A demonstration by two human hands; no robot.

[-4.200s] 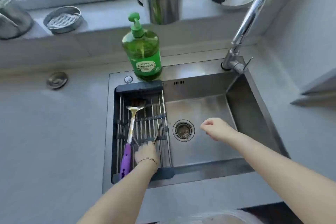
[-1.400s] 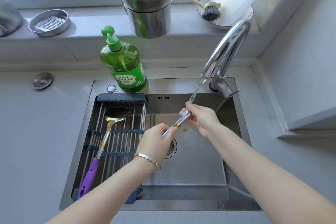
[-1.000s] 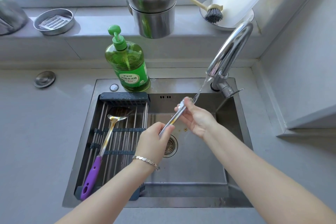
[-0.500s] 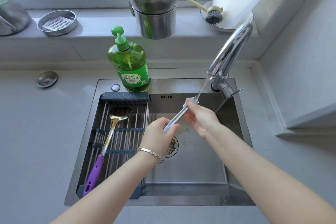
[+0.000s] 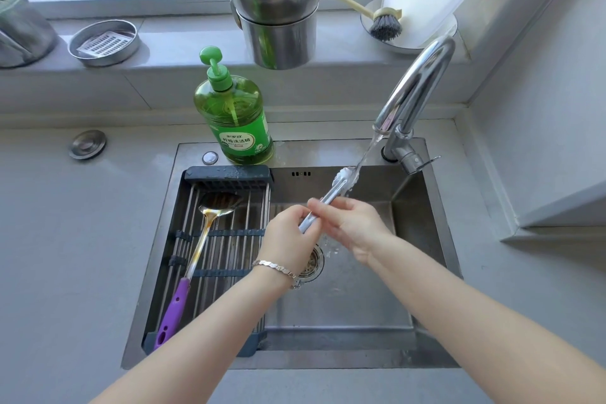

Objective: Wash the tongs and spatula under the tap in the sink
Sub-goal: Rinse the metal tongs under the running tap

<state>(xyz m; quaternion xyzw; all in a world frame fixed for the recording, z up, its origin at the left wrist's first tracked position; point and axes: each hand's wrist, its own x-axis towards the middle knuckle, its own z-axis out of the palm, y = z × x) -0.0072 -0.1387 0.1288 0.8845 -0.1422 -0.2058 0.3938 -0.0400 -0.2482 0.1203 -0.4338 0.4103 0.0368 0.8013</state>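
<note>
Left grip [image 5: 292,234] clasps the slim steel tongs [image 5: 333,193] at their near end. Right grip [image 5: 352,223] pinches them midway. Tips sit in water from the curved chrome tap [image 5: 416,88].

Green soap bottle [image 5: 234,115] sits on the back edge of the sink [image 5: 328,149], left of middle. A drain rack [image 5: 229,232] spans its left half. Up on the windowsill [image 5: 183,39]: two stacked steel pots [image 5: 275,6] mid-ledge, a dish brush [image 5: 385,24] with its head on a white dish [image 5: 426,44] toward the right end, and a round steel tray [image 5: 104,43] toward the left. A metal plug [image 5: 87,144] lies on the countertop [image 5: 65,239].
</note>
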